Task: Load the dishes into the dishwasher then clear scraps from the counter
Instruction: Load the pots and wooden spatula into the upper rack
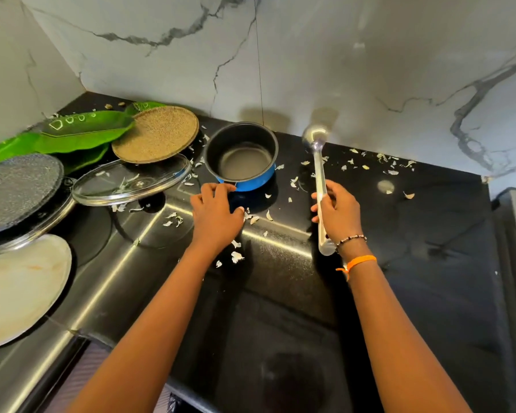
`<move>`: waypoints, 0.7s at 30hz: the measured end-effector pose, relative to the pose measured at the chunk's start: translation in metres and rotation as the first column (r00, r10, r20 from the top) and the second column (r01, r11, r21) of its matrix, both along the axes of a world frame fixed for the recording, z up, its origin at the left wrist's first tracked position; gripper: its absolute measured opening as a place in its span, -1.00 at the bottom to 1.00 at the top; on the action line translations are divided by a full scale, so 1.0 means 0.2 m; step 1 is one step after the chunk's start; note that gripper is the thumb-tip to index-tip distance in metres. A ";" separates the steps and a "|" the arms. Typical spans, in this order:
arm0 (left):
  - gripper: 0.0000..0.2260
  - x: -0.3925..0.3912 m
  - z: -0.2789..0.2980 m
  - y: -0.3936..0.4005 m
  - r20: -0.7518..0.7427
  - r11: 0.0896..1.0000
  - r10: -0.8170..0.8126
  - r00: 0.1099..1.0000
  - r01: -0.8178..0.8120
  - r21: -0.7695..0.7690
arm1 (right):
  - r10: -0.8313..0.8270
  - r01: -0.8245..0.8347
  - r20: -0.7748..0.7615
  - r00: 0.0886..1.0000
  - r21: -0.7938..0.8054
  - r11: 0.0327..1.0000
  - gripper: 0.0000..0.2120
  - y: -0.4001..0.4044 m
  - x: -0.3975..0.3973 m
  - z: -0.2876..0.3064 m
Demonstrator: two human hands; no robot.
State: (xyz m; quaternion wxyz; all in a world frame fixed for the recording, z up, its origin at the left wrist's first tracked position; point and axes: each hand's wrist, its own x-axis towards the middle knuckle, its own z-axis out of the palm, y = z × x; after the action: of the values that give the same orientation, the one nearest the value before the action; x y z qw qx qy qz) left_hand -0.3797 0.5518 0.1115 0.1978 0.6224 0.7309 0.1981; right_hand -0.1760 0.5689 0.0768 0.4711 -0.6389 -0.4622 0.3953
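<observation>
Just beyond the left hand [216,211] (fingers curled on its short handle) sits the blue saucepan [241,156]; right hand [337,211] grips the ladle [320,180], long axis near-to-far.

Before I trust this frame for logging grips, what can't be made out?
Head view only:
- Blue pot handle: hidden under the left hand, so its grip is uncertain.
- Steel plate: cut off by the left edge.
- Dishwasher: not in frame.
- Ladle bowl: blurred by glare.

Both arms outstretched, left hand [216,211] curled, right hand [337,211] in closed grip.
</observation>
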 end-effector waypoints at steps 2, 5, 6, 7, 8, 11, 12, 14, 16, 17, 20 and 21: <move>-0.59 -0.01 0.01 -0.01 0.009 1.000 0.005 1.000 -0.005 -0.004 | -0.002 -0.005 -0.153 0.988 -0.045 0.999 -0.65 0.00 -0.03 0.01; -0.58 -0.04 0.03 0.00 0.050 1.000 0.023 0.998 -0.022 -0.015 | -0.044 0.014 -0.255 0.966 -0.120 0.993 -0.67 -0.01 -0.05 0.01; -0.57 -0.05 0.04 0.00 0.085 0.999 0.031 0.996 -0.029 -0.029 | -0.058 0.021 -0.272 0.961 -0.136 0.990 -0.68 -0.02 -0.05 0.01; -0.55 -0.05 0.04 0.01 0.128 0.997 0.050 0.991 -0.043 -0.058 | -0.066 0.026 -0.286 0.956 -0.145 0.989 -0.69 -0.03 -0.05 0.02; -0.53 -0.06 0.04 0.02 0.165 0.994 0.079 0.983 -0.064 -0.094 | -0.072 0.029 -0.297 0.952 -0.147 0.989 -0.71 -0.04 -0.04 0.02; -0.59 -0.08 0.03 0.03 0.184 0.978 0.138 0.973 -0.105 -0.180 | -0.074 0.035 -0.330 0.941 -0.124 0.992 -0.71 -0.06 -0.02 0.02; -0.68 -0.08 0.02 0.03 0.157 0.979 0.134 0.979 -0.105 -0.176 | -0.069 0.031 -0.338 0.939 -0.117 0.993 -0.71 -0.07 -0.02 0.02; -0.80 -0.07 0.01 0.02 0.100 0.985 0.133 0.986 -0.120 -0.128 | -0.061 0.024 -0.339 0.939 -0.112 0.993 -0.71 -0.08 -0.02 0.02; -0.81 -0.07 -0.01 0.00 0.130 0.987 0.154 0.980 -0.144 -0.077 | -0.059 0.024 -0.341 0.938 -0.105 0.994 -0.71 -0.09 -0.03 0.04; -0.81 -0.07 -0.02 -0.02 0.151 0.987 0.157 0.976 -0.151 -0.054 | -0.054 0.024 -0.338 0.940 -0.092 0.995 -0.71 -0.10 -0.02 0.05; -0.83 -0.08 -0.03 -0.06 0.124 0.991 0.123 0.985 -0.128 0.033 | -0.038 0.033 -0.306 0.951 -0.021 0.999 -0.73 -0.16 -0.01 0.09; -0.84 -0.09 -0.02 -0.08 0.113 0.990 0.109 0.988 -0.118 0.073 | -0.032 0.036 -0.291 0.956 0.009 0.999 -0.72 -0.18 0.00 0.10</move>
State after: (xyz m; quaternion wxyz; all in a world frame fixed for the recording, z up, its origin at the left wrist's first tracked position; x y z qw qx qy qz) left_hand -0.3972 0.5364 0.1074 0.2011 0.5753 0.7449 0.2715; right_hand -0.1761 0.5321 0.0973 0.5451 -0.5784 -0.3799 0.4734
